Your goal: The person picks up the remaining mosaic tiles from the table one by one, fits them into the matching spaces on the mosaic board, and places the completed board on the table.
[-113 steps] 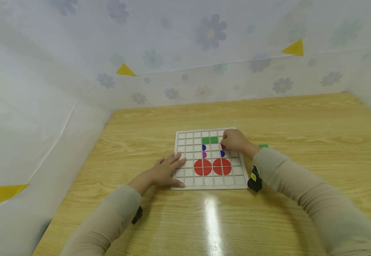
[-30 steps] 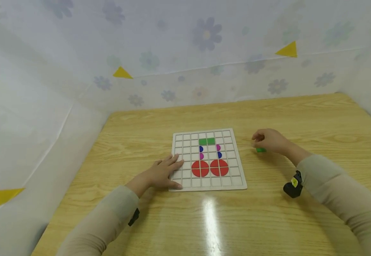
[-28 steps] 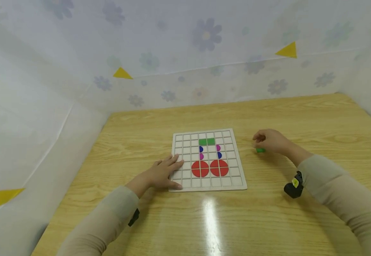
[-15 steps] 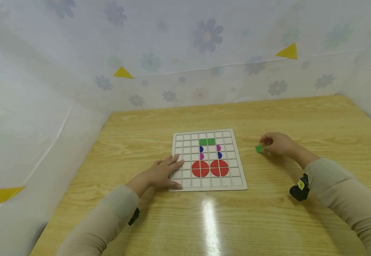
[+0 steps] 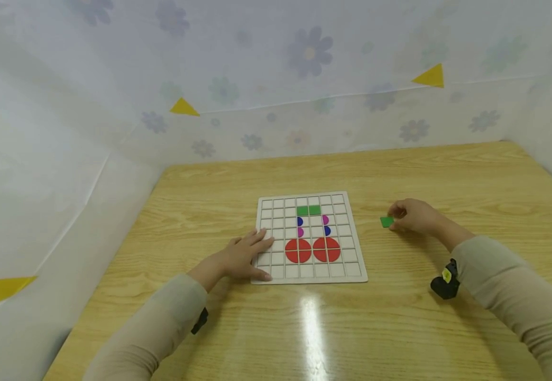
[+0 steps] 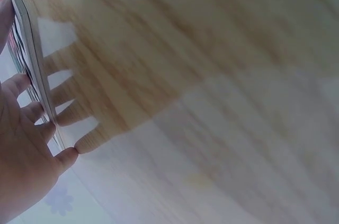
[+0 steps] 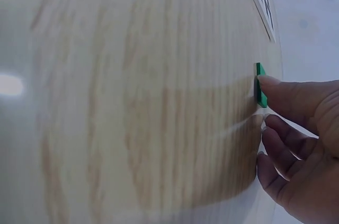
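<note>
My left hand (image 5: 245, 256) lies flat with spread fingers over the left edge of a white grid board (image 5: 278, 259). The left wrist view shows that hand's fingertips along the board's edge. To the right of the board, my right hand (image 5: 416, 216) pinches the right side of a small green tile (image 5: 385, 221) between thumb and finger. In the right wrist view the thumb presses on the green tile (image 7: 261, 94), low at the tabletop. On the board are two green tiles (image 5: 308, 210), small blue (image 5: 327, 230) and magenta (image 5: 325, 219) half circles, and two red circles (image 5: 298, 250) of quarter pieces.
The wood-grain table (image 5: 209, 196) reaches back to a white flowered curtain (image 5: 238, 63) with yellow triangles (image 5: 430, 76) on it. Light glares off the tabletop in front of the board. A black wrist camera (image 5: 446, 280) sits under the right sleeve.
My right hand has left the board, where a magenta half circle now shows, and moved right to the loose green tile. Lately it shifted slightly right and uncovered more of it. My left hand stays.
</note>
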The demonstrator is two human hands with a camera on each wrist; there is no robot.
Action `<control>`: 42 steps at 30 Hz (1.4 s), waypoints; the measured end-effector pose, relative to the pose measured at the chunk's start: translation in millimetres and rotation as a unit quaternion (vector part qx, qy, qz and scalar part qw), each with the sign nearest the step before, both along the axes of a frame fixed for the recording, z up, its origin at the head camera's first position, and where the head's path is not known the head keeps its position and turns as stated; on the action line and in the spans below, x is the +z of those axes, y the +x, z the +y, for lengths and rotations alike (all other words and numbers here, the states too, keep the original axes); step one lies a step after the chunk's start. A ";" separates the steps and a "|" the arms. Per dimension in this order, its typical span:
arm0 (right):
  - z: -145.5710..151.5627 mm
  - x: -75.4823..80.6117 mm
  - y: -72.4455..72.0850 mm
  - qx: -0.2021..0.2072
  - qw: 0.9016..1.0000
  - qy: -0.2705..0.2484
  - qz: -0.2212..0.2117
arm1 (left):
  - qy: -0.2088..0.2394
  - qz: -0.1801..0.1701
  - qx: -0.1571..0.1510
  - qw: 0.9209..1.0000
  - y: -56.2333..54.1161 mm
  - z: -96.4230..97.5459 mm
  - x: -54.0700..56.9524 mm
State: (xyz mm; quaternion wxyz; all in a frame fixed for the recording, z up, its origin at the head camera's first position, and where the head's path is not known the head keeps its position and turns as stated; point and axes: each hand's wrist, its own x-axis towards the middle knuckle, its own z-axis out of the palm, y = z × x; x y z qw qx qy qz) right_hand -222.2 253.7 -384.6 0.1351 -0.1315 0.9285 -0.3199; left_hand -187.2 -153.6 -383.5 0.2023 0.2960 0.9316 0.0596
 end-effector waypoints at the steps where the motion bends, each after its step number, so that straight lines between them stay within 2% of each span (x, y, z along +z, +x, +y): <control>1: 0.1 -1.0 -0.4 -0.001 1.000 -0.001 0.000 | 0.000 -0.001 0.000 1.000 0.0 -0.1 -0.3; 8: -1.1 -3.6 -0.9 0.000 1.000 0.013 0.017 | 0.004 -0.006 0.000 1.000 0.4 -0.7 -2.1; 13: -5.0 -0.4 0.4 -0.007 1.000 0.012 0.024 | 0.006 -0.009 0.004 1.000 -0.1 -0.4 0.9; 22: -7.3 0.8 4.5 -0.009 1.000 -0.006 0.018 | -0.003 -0.007 -0.001 1.000 -1.5 -0.1 2.2; 36: -9.9 -4.5 3.8 -0.018 0.999 -0.036 0.020 | -0.009 -0.007 0.005 1.000 -2.8 1.0 -2.4; 42: -18.6 -0.7 3.8 -0.021 0.999 -0.039 0.029 | -0.009 -0.009 0.008 1.000 -3.9 1.1 -4.5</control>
